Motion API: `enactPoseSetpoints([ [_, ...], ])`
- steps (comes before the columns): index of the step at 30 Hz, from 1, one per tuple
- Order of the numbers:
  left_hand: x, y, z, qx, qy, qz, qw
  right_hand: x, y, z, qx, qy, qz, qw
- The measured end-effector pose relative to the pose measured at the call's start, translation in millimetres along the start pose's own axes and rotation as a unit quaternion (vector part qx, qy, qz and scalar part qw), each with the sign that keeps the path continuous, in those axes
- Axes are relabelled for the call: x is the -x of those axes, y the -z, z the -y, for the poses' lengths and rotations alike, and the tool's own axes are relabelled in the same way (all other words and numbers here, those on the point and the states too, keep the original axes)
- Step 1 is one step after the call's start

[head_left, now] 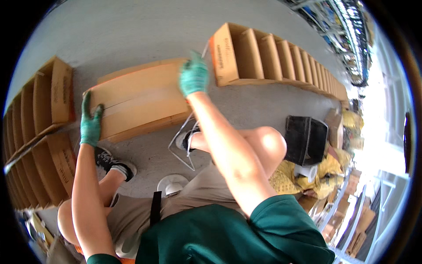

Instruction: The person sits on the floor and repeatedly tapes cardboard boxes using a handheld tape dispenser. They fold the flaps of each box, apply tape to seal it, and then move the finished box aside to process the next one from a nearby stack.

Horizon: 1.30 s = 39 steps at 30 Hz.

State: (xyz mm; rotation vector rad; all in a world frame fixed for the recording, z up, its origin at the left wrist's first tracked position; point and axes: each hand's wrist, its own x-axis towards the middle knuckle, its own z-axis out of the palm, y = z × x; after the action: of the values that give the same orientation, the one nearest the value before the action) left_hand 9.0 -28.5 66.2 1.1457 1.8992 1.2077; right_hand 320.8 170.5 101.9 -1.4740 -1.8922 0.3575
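Note:
A closed cardboard box [140,99] lies lengthwise before me, a seam running along its upper face. My left hand [90,125], in a green glove, grips the box's left end, its thumb over the top face and its fingers along the edge. At the box's far right corner is my right hand [194,75], gloved in green too. Motion smears its fingers, so their closure and hold are unclear. A thin whitish bent frame or strap [180,156] shows below the box's right end; a similar thin line rises beside my right hand.
Rows of upright divided cardboard bins stand at the left [43,101] and right [268,57]. Beside my right knee are a black bin [305,140] and yellow sacks [327,169]. A round white stool-like piece [172,182] shows between my legs. Shelving [347,39] lines the far right.

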Motion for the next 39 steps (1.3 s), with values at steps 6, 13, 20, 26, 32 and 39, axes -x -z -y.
enactPoseSetpoints([
  [6, 0, -6, 11, -0.013, -0.041, 0.020, 0.999, 56, -78, 145, -0.002, 0.246, 0.180, 0.952],
  [13, 7, -6, 15, -0.009, 0.010, -0.028, 1.000, 33, -40, 74, 0.126, 0.189, 0.237, 0.945],
  [20, -5, 9, 38, -0.004, 0.302, -0.024, 0.953, 22, -16, -19, -0.235, -0.202, 0.294, 0.904],
  [26, 7, 49, -73, 0.306, 0.296, -0.039, 0.904, -13, 39, 22, -0.519, -0.255, 0.294, 0.761],
  [32, -39, 92, -117, -0.317, -0.226, 0.009, 0.921, -90, 205, 51, -0.505, -0.168, 0.166, 0.830],
  [39, -83, -63, -272, -0.021, -0.339, 0.014, 0.940, -56, 386, -67, -0.334, -0.263, 0.160, 0.891],
])
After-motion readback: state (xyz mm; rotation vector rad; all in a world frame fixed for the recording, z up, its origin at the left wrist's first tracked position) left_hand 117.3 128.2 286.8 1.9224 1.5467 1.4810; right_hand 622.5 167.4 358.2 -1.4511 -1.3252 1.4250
